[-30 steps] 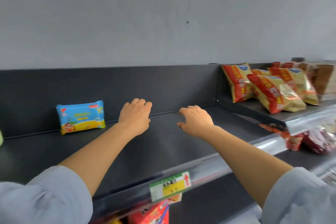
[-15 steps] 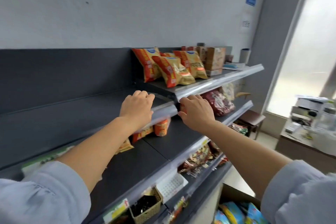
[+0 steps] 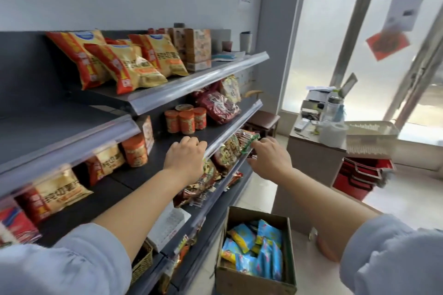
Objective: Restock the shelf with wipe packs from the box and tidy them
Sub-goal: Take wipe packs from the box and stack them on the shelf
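Partly, the box (image 3: 251, 280) hides its wipe packs (image 3: 261, 246).

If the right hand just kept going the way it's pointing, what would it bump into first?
Most likely the green-edged snack packs. The right hand points up and left at them, and its fingers look very close, though depth is hard to judge.
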`<action>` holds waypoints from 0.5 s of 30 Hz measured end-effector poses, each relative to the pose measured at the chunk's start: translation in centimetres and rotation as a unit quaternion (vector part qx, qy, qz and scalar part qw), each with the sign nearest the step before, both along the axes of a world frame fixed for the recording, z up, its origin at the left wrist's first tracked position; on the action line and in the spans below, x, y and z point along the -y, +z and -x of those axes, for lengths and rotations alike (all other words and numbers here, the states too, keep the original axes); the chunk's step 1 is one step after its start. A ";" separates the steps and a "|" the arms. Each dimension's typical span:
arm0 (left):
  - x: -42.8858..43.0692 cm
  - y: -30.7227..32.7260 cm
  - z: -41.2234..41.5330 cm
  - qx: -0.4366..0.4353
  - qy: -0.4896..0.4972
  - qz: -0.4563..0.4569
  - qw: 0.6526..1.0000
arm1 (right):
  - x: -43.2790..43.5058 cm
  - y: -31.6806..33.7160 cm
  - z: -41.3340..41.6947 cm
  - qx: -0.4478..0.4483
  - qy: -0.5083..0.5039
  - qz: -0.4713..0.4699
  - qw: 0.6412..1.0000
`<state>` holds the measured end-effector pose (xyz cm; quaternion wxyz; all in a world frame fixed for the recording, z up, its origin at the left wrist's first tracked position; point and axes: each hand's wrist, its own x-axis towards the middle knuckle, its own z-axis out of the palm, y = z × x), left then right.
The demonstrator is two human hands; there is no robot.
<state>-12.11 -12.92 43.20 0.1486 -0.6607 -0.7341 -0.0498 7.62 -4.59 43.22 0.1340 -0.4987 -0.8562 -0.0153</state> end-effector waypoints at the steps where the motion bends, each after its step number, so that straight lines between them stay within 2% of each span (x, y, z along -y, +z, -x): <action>1: -0.9 -0.8 -0.8 0.004 -0.009 0.010 1.000 | -0.5 -0.9 -0.8 0.007 -0.007 0.007 1.000; 15: -12.8 -14.5 -6.2 0.063 -0.110 0.164 0.978 | -7.9 -13.8 -6.0 0.064 -0.086 0.169 0.980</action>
